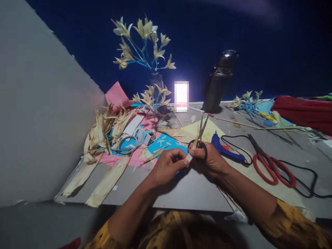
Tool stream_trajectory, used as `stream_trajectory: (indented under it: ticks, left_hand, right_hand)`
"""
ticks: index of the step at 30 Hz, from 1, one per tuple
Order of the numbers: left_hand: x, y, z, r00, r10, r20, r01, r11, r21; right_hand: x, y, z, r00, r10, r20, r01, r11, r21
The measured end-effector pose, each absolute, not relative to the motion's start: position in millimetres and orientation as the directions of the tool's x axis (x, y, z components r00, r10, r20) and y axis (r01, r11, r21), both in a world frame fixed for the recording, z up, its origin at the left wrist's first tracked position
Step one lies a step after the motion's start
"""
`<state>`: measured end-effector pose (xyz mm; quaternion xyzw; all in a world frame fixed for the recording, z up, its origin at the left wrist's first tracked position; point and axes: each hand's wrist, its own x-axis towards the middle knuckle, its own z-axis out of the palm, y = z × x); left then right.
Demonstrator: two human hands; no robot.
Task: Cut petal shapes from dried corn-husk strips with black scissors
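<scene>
My left hand (167, 166) is closed in a pinch on the lower end of a small pale strip of corn husk (190, 157). Close beside it, my right hand (211, 162) grips small black-handled scissors (201, 133), their blades pointing up and slightly apart. The right thumb also presses against the husk strip, whose narrow upper part rises beside the blades. Both hands are over the table's front half. Behind them lie a blue sheet (166, 143) strewn with husk scraps and a pale yellow sheet (207, 126).
Dried husks (100, 138) and a tape roll (129, 144) lie left. Right are a blue glue gun (228, 152), red-handled scissors (272, 169) and a black cord (312, 183). A flask (220, 83), husk flowers (145, 29) and a bright blurred screen (181, 97) stand behind.
</scene>
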<state>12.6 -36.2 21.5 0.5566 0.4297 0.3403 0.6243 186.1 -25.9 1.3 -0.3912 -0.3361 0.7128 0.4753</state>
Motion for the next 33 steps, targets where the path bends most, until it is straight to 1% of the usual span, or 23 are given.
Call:
stream_trajectory:
  ticks: [3,7,10,14,17,20,22,24,27,30,33]
  left_hand:
    - [10,-38,24,0.420,0.892,-0.168,0.034,0.170,0.985]
    - [18,-40,22,0.376,0.906,-0.197,-0.040,0.228,0.973]
    - [24,-39,21,0.353,0.918,-0.180,-0.058,0.214,0.975]
    - [18,-35,25,0.411,0.897,-0.160,-0.035,0.192,0.981]
    - [6,-32,26,0.397,0.899,-0.184,-0.046,0.220,0.974]
    - [-4,-30,26,0.291,0.934,-0.209,-0.076,0.240,0.968]
    - [-9,-29,27,0.237,0.950,-0.205,-0.106,0.235,0.966]
    - [-13,-28,31,0.187,0.964,-0.187,-0.124,0.212,0.969]
    - [-19,-29,37,0.132,0.980,-0.151,-0.113,0.166,0.980]
    - [-25,-29,42,0.148,0.980,-0.137,-0.096,0.152,0.984]
    - [-31,-29,45,0.231,0.959,-0.165,-0.049,0.181,0.982]
  right_hand:
    - [187,-25,1,-0.253,0.937,-0.240,-0.373,-0.323,-0.870]
    - [187,-25,0,-0.226,0.947,-0.228,-0.349,-0.297,-0.889]
    - [186,-26,-1,-0.283,0.928,-0.241,-0.390,-0.341,-0.855]
    - [188,-22,2,-0.318,0.918,-0.237,-0.453,-0.367,-0.813]
    - [194,-16,5,-0.253,0.943,-0.218,-0.528,-0.323,-0.785]
    - [198,-14,6,-0.183,0.964,-0.193,-0.561,-0.264,-0.784]
    - [198,-16,6,-0.230,0.955,-0.186,-0.486,-0.278,-0.829]
    - [196,-21,6,-0.310,0.936,-0.170,-0.329,-0.273,-0.904]
    - [195,-28,7,-0.497,0.858,-0.128,-0.126,-0.217,-0.968]
    - [197,-28,10,-0.601,0.792,-0.112,0.048,-0.104,-0.993]
    - [199,-26,10,-0.632,0.764,-0.127,0.121,-0.065,-0.991]
